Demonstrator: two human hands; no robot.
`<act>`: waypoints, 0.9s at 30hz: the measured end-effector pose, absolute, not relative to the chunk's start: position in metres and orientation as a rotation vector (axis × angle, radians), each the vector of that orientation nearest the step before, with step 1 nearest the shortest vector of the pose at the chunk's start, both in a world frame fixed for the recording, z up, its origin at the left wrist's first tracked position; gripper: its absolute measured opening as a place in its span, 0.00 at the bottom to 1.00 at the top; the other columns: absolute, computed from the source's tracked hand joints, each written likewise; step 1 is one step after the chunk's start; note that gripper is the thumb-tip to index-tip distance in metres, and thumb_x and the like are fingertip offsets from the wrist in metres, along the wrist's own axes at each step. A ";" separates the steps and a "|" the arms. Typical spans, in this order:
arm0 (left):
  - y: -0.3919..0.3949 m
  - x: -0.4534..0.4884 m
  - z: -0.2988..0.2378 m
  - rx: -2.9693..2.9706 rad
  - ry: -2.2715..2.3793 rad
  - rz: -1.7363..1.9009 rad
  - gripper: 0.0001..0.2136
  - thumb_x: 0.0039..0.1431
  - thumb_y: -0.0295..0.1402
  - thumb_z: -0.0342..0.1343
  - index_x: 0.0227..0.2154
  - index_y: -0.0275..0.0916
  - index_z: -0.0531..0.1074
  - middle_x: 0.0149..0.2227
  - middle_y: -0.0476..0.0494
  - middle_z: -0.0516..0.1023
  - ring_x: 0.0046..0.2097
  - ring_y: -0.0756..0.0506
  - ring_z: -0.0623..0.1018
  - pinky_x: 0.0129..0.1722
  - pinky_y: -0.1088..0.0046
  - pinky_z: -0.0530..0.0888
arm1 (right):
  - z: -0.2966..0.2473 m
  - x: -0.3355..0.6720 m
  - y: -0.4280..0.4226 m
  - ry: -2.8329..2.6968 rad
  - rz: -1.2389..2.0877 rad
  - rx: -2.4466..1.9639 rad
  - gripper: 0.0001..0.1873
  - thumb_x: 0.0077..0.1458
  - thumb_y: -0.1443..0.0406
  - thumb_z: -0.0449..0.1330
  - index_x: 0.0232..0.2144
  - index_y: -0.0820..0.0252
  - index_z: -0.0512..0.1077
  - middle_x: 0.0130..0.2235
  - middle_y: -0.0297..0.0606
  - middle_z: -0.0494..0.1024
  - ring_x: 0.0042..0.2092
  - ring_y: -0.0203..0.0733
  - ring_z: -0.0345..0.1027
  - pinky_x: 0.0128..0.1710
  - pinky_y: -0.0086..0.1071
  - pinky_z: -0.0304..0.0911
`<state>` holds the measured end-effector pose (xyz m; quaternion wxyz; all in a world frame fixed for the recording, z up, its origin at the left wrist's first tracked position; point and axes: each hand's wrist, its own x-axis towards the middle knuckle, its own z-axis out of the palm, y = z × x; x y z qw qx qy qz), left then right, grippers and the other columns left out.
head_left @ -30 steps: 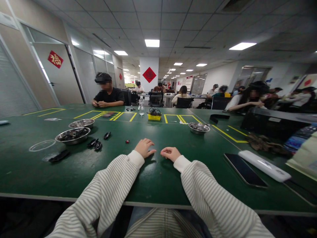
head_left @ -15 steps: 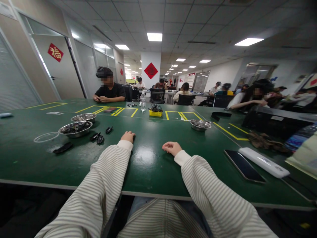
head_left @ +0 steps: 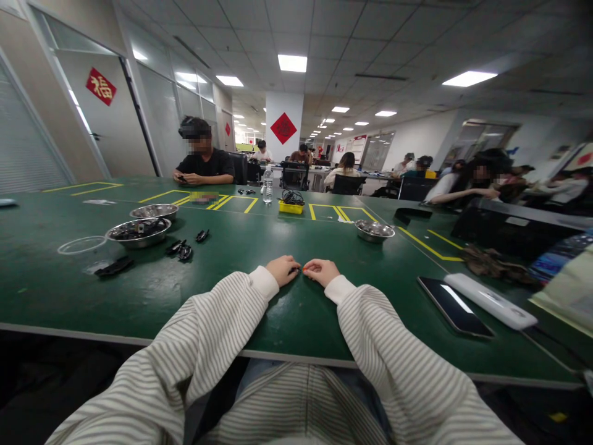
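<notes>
My left hand (head_left: 281, 269) is closed round a small black part (head_left: 293, 270), mostly covered by the fingers. Just to its right, almost touching it, my right hand (head_left: 321, 271) is pinched, and what its fingertips hold, if anything, is too small to name. Both hands are low over the green table (head_left: 259, 334). To the left lie several black plastic pieces (head_left: 185, 252). Behind them a steel bowl (head_left: 139, 241) is filled with dark parts, and a second steel bowl (head_left: 155, 212) stands behind it.
On the right are a steel bowl (head_left: 374, 232) with small parts, a phone (head_left: 454, 306) and a white power bank (head_left: 491, 303). A yellow box of black cables (head_left: 291, 207) and a water bottle (head_left: 267, 185) stand farther back. A co-worker (head_left: 204, 154) sits across the table.
My left hand has moved right with the small black part, up close to my right hand. The right hand has stayed nearly in place, still pinched.
</notes>
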<state>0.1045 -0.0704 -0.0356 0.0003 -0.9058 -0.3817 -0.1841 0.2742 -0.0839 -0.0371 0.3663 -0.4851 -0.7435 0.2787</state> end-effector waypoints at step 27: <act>-0.069 0.112 -0.035 -2.951 -1.189 -0.713 0.10 0.46 0.28 0.48 0.35 0.37 0.65 0.30 0.47 0.68 0.33 0.51 0.68 0.35 0.76 0.65 | -0.043 0.280 -0.068 -1.948 0.761 -1.191 0.10 0.34 0.68 0.60 0.25 0.66 0.71 0.23 0.37 0.74 0.25 0.33 0.66 0.28 0.26 0.64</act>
